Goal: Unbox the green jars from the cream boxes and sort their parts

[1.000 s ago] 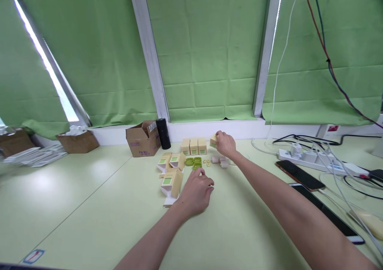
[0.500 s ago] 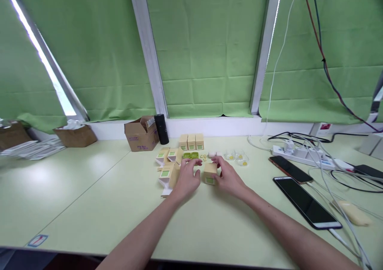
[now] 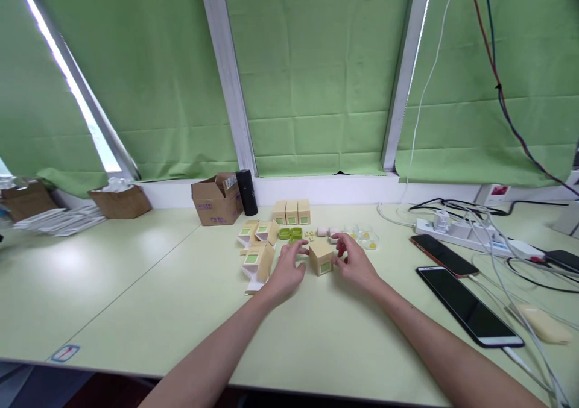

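Observation:
A small tan box with a green label [image 3: 321,258] stands on the pale green table [image 3: 145,287] between my two hands. My left hand [image 3: 288,270] curls against its left side and my right hand [image 3: 355,263] against its right side, fingers bent round it. Behind it lie two green trays [image 3: 291,234], tiny yellow pieces [image 3: 311,235] and small white parts [image 3: 322,232]. A row of three closed tan boxes [image 3: 292,212] stands further back. Opened tan boxes [image 3: 257,262] lie just left of my left hand.
A cardboard box [image 3: 216,200] and a black cylinder [image 3: 247,192] stand at the back by the wall. Two phones [image 3: 470,307] [image 3: 443,255], a power strip [image 3: 470,239] and tangled cables lie at the right. Another carton [image 3: 120,202] and white sheets sit far left.
My right hand brought the small tan box from the back row down to the table in front. My left hand closed in on its other side, and the box turned slightly.

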